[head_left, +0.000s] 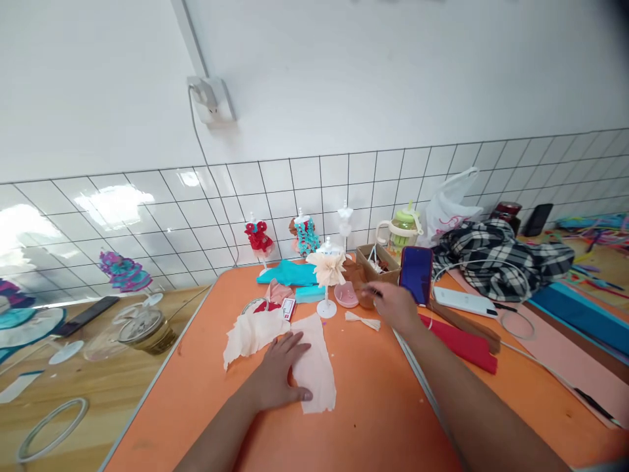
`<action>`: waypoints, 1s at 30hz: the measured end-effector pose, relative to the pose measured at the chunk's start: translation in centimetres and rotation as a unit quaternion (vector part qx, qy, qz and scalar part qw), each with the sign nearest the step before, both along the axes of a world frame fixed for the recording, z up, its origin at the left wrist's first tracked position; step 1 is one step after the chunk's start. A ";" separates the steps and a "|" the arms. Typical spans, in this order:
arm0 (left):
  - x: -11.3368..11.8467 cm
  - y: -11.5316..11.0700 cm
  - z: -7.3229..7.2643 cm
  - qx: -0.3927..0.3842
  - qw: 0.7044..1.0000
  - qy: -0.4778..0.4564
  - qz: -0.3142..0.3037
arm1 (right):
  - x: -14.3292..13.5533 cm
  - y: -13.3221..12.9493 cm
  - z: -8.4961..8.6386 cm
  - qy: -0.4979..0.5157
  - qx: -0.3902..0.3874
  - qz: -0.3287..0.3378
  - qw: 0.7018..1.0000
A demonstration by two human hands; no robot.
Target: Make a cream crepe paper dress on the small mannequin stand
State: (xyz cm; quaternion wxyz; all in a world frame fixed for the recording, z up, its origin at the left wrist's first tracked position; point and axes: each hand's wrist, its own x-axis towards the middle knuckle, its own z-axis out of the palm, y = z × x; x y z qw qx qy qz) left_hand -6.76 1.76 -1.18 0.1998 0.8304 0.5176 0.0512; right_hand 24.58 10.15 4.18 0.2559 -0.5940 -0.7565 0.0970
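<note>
My left hand lies with its fingers spread, resting on a pale pink strip of crepe paper. A cream crumpled piece of crepe paper lies beside its fingertips. My right hand is closed around a small dark thing that I cannot make out, close to a pink round dish. Between the hands and the wall stands a small white dress form wearing a cream ruffled paper dress. A twisted cream paper bow lies just left of my right hand.
Behind stand a red-dressed form, a turquoise-flowered form and a bare form. A cardboard box, a lidded jug, a blue-screened phone, a white power bank and checked cloth fill the right.
</note>
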 end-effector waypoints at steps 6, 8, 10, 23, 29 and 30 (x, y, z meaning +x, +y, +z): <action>0.2 -0.1 0.0 -0.003 1.000 0.009 0.002 | 3.0 7.6 3.4 -0.018 0.059 -0.127 0.990; 0.4 -0.2 0.1 -0.003 1.000 0.005 -0.002 | 3.4 8.2 3.2 -0.018 0.067 -0.125 0.990; 0.5 -0.3 0.1 -0.003 1.000 -0.001 -0.006 | 3.9 7.5 2.8 -0.004 0.100 -0.137 0.986; 1.3 -0.2 0.5 -0.018 0.999 0.013 -0.027 | -1.3 -4.0 -5.3 -0.085 -0.045 0.135 0.986; 2.8 -1.0 2.0 0.064 0.997 -0.038 0.008 | -2.7 -4.6 -5.8 0.007 -0.130 0.160 0.979; 3.2 -1.1 2.2 0.051 0.998 -0.034 -0.015 | -2.8 -4.6 -5.7 0.012 -0.149 0.159 0.976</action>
